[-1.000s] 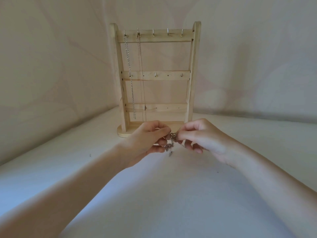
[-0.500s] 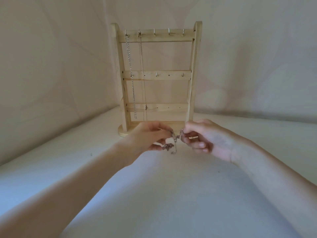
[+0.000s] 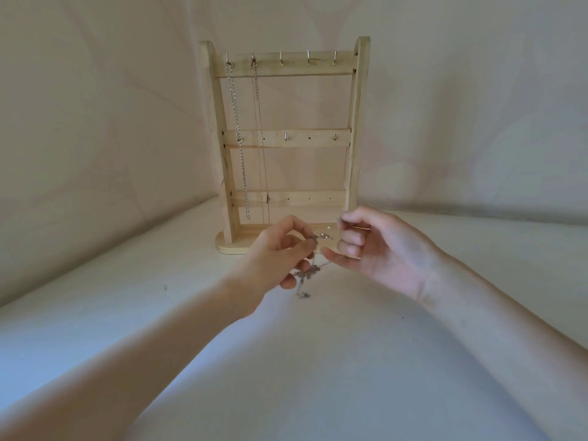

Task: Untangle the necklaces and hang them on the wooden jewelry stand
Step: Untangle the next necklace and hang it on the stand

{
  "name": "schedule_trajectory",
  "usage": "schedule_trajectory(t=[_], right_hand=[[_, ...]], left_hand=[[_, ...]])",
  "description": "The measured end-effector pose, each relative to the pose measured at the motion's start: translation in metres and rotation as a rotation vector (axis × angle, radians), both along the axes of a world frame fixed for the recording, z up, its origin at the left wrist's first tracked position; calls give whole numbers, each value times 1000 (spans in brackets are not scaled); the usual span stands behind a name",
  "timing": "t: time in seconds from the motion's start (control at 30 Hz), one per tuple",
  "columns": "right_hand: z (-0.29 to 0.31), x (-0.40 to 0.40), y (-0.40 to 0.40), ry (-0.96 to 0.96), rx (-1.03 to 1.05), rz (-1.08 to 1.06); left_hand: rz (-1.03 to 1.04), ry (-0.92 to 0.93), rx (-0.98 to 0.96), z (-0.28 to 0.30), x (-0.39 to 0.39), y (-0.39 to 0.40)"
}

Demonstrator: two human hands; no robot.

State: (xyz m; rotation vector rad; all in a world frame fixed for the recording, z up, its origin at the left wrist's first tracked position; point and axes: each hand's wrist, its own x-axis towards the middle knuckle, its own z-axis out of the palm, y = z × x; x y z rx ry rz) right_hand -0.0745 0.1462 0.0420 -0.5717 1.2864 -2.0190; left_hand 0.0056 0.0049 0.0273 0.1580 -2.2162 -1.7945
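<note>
A wooden jewelry stand (image 3: 356, 128) with three hooked bars stands upright at the back of the table. A thick silver chain (image 3: 237, 135) hangs from its top left hook, and a thin necklace (image 3: 259, 138) hangs from the second hook. In front of the stand's base, my left hand (image 3: 273, 259) pinches a tangled silver necklace (image 3: 305, 275), whose knot and clasp dangle below the fingers. My right hand (image 3: 381, 249) pinches a thin strand of the same tangle a little to the right and higher.
The stand rests on a white cloth-covered table (image 3: 286, 361). A pale fabric backdrop (image 3: 461, 106) rises behind and to the left. A small dark speck (image 3: 165, 286) lies on the cloth at left.
My hands have drawn apart. The right hand has moved right and up, pulling a strand out of the tangle, and more of the chain now dangles below the left hand.
</note>
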Motion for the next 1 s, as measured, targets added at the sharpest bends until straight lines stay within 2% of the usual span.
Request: schedule_trajectory(t=[0.07,0.13,0.27,0.3,0.47,0.6,0.7,0.8,1.0], right_hand=[[-2,1,-2,-15,1,-24],[-7,2,-5,68,117,-72],[-14,7,-11,267,311,-65],[-15,8,-11,288,334,-44],[-13,6,-8,356,466,69],[-13,4,-7,249,417,36],[-12,4,-6,171,379,20],[-11,4,-5,168,382,-16],[-13,3,-5,173,399,-84]], left_hand=[[-6,29,-56,-1,0,3],[7,48,-25,0,1,4],[10,68,259,4,2,-2],[8,75,280,5,2,-2],[105,107,181,2,0,1],[93,20,173,1,-1,-3],[-43,-119,266,-1,-2,-7],[-86,-132,331,-3,-1,-9],[-5,-61,104,-3,-3,-7]])
